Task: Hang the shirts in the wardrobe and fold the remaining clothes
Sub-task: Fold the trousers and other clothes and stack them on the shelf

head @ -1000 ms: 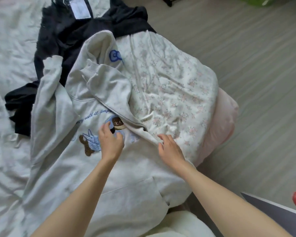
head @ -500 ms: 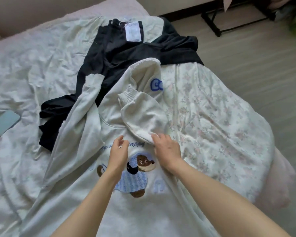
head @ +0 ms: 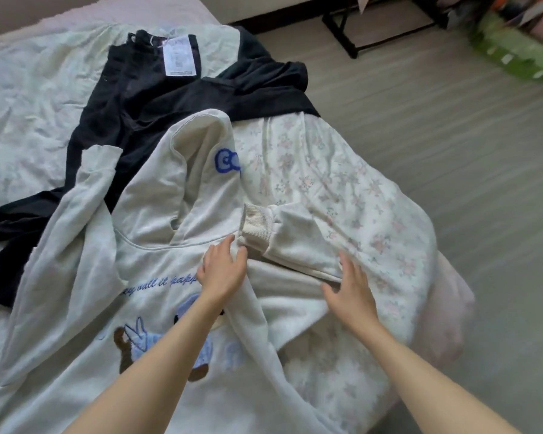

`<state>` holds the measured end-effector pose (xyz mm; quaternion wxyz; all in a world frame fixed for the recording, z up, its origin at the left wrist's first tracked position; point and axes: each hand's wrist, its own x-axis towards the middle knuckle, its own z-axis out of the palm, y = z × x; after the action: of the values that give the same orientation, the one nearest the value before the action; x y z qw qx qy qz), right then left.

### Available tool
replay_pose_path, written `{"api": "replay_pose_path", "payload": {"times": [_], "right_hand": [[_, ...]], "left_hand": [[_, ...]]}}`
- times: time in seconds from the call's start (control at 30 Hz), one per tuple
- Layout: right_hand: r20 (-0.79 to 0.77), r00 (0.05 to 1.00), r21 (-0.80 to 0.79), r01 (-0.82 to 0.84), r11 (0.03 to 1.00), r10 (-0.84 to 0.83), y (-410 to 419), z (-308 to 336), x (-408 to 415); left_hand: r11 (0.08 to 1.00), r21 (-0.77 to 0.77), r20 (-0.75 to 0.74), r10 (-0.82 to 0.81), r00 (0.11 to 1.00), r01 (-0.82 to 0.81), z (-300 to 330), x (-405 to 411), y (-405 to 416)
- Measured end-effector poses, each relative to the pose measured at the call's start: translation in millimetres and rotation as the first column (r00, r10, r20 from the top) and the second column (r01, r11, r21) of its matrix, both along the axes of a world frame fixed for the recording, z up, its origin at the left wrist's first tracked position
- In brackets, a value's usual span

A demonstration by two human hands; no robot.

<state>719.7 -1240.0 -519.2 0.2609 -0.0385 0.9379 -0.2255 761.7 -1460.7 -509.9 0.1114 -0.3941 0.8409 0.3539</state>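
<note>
A cream hooded sweatshirt (head: pixel 85 277) with an embroidered bear and blue lettering lies face up on the bed. Its right sleeve (head: pixel 298 245) is folded across the chest, ribbed cuff pointing left. My left hand (head: pixel 221 270) lies flat on the chest just below the cuff, fingers straight. My right hand (head: pixel 350 289) hovers or rests with spread fingers at the sleeve's lower edge. The other sleeve (head: pixel 85 189) stretches up to the left. A black garment (head: pixel 157 98) with a white label lies behind the hood.
The bed carries a floral sheet (head: pixel 358 195) and a rumpled white cover (head: pixel 22 98). The mattress edge runs down the right, with bare wooden floor (head: pixel 452 120) beyond. A black rack foot (head: pixel 342 32) and green packages (head: pixel 514 54) stand at the far right.
The view has lifted and closed in. The folded sleeve has been laid further right across the chest. My right hand moved right along the sleeve; my left hand slid up under the cuff.
</note>
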Motion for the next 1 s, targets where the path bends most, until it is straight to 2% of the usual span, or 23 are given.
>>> {"api": "replay_pose_path", "payload": {"times": [0.07,0.1,0.17,0.23,0.3,0.37,0.43,0.47,0.5,0.63,0.77,0.83,0.87,0.93,1.0], "right_hand": [[-0.029,0.985,0.037,-0.167,0.985,0.168,-23.7,-1.5,-13.3],[0.005,0.976,0.069,-0.219,0.973,0.220,-34.9,-4.1,-19.5],[0.031,0.967,0.151,-0.256,0.955,0.254,-51.7,-10.8,-30.8],[-0.054,0.964,0.238,-0.242,0.941,0.262,-54.5,-12.9,-41.3],[-0.173,0.976,0.179,-0.099,0.979,0.130,-45.4,-10.8,-54.3],[-0.165,0.969,-0.027,0.181,0.983,-0.182,-25.3,-4.6,-73.9],[-0.056,0.881,-0.254,0.443,0.860,-0.470,-2.6,3.1,-96.4],[-0.029,0.831,-0.329,0.517,0.790,-0.556,9.6,8.3,-108.1],[-0.008,0.778,-0.388,0.577,0.719,-0.629,20.3,13.0,-116.8],[0.096,0.447,-0.598,0.741,0.307,-0.890,75.2,38.5,-169.8],[0.253,0.231,-0.655,0.756,0.009,-0.940,144.8,52.0,-211.2],[0.417,0.169,-0.603,0.786,-0.133,-0.893,173.6,41.1,-211.6],[0.513,0.168,-0.570,0.800,-0.188,-0.842,180.6,31.4,-206.5],[0.616,0.203,-0.503,0.845,-0.181,-0.761,191.7,11.9,-189.5],[0.662,0.172,-0.430,0.885,-0.181,-0.730,203.7,-10.9,-174.2]], "left_hand": [[0.984,-0.114,0.102,-0.123,0.987,0.134,-2.4,0.0,5.0],[0.957,-0.181,0.155,-0.199,0.968,0.226,-5.2,1.8,7.6],[0.887,-0.277,0.237,-0.310,0.921,0.370,-9.4,5.1,6.8],[0.853,-0.305,0.251,-0.357,0.900,0.424,-11.5,2.2,5.1],[0.833,-0.315,0.267,-0.383,0.884,0.455,-11.4,-1.9,6.5],[0.817,-0.317,0.277,-0.405,0.871,0.481,-8.6,-10.3,16.1],[0.834,-0.291,0.235,-0.413,0.880,0.469,-3.0,-21.0,31.3],[0.836,-0.280,0.207,-0.428,0.880,0.472,1.0,-30.2,42.8],[0.831,-0.269,0.183,-0.452,0.873,0.486,5.6,-38.1,54.2],[0.813,-0.274,0.060,-0.519,0.853,0.514,26.0,-80.9,99.2],[0.760,-0.325,-0.008,-0.597,0.802,0.563,29.8,-104.7,135.8],[0.685,-0.333,0.059,-0.670,0.740,0.648,19.1,-112.2,156.5],[0.647,-0.324,0.107,-0.699,0.707,0.690,11.9,-113.2,164.0],[0.584,-0.250,0.203,-0.748,0.632,0.772,-5.5,-115.0,178.6],[0.536,-0.131,0.281,-0.786,0.550,0.834,-23.1,-114.3,187.8]]}}
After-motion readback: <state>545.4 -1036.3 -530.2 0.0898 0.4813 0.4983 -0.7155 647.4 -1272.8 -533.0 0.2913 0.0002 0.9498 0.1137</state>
